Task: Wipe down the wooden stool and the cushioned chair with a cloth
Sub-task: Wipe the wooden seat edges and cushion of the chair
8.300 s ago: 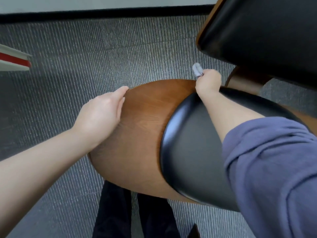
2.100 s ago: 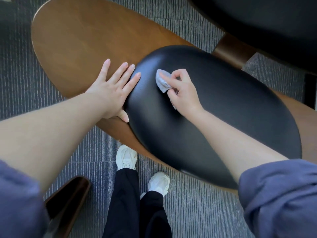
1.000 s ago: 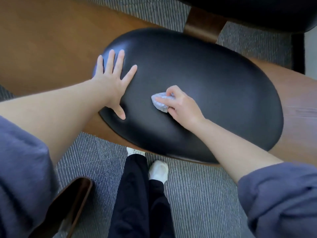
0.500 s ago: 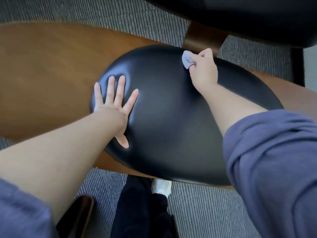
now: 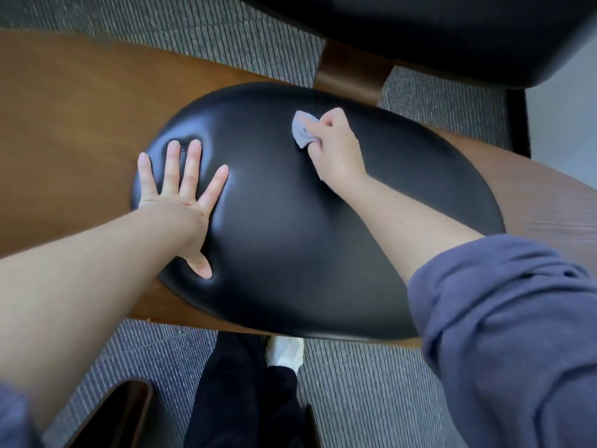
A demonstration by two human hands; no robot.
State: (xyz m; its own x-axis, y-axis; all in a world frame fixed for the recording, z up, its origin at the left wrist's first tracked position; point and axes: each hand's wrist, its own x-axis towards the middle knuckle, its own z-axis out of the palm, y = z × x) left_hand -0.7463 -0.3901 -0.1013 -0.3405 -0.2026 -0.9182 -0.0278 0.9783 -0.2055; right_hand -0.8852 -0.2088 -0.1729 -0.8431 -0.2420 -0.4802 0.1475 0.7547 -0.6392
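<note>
A: Head view, the only one. Where are your hands?

B: Your left hand (image 5: 181,189) lies flat on the pad (image 5: 323,247), fingers straight and spread, pressing its near-left part. It grasps nothing. Your right hand (image 5: 336,147) has its fingers curled round the cloth (image 5: 302,129), a small grey wad, and holds it down on the far middle of the pad.

A: Which step are you on?

B: You look to be mid-wipe on the black pad. It sits on a broad wood seat (image 5: 80,108) that runs out to both sides. I can't tell whether this piece is the stool or part of the chair. A second black cushion (image 5: 420,33) fills the top edge, with a wood strut (image 5: 352,72) between the two.

A: What is done, and what is left?

B: The surfaces don't tell you. The pad shines evenly, with no streak, damp trail or dust line to part wiped from unwiped. Judging by where your cloth sits, the near half of the pad, the wood on either side and the upper cushion may all be waiting for you, but that is a guess.

A: Any brand, label or writing?

B: None you can read. The cloth is plain, the pad and wood carry no mark, and your sleeve (image 5: 517,334) is bare blue-grey. Below the seat you see only striped carpet (image 5: 371,399), dark trousers (image 5: 232,399) and a white shoe (image 5: 286,350).
</note>
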